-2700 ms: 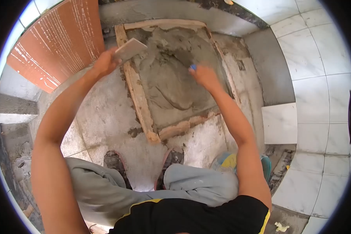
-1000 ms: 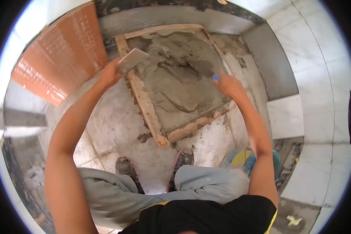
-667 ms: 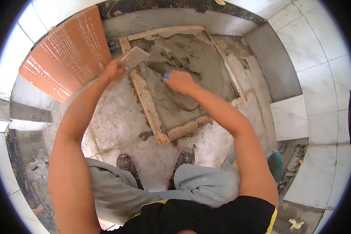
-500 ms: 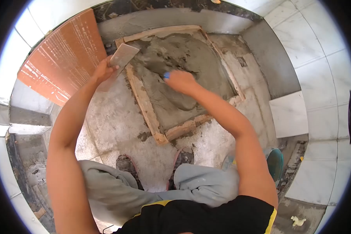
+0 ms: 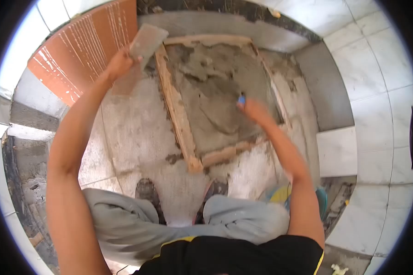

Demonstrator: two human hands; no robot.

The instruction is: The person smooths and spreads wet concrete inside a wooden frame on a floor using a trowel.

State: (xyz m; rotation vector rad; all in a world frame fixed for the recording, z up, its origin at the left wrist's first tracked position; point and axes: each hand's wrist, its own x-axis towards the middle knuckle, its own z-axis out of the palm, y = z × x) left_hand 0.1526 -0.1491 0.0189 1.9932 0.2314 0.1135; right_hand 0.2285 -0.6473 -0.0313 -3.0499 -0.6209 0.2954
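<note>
My left hand point(image 5: 120, 63) is closed on one end of a small rectangular tile piece point(image 5: 147, 41), held tilted beside the far left corner of a wooden frame point(image 5: 175, 112). Wet grey mortar point(image 5: 215, 98) spreads inside the frame, with lumps and ridges on its surface. Over the right part of the mortar, my right hand point(image 5: 254, 111) is closed on what looks like a trowel with a blue handle point(image 5: 242, 100). Its blade cannot be made out.
An orange-brown panel with white streaks point(image 5: 85, 50) leans at the left. A white tile point(image 5: 337, 151) stands against the low wall at the right. Near my right elbow is a teal container point(image 5: 322, 201), partly hidden. My shoes point(image 5: 147, 195) rest on the concrete floor point(image 5: 128, 133).
My right hand has moved right and nearer to me across the mortar with the blue-handled trowel. The left hand still grips the tile piece, now slightly higher. The view has shifted a little.
</note>
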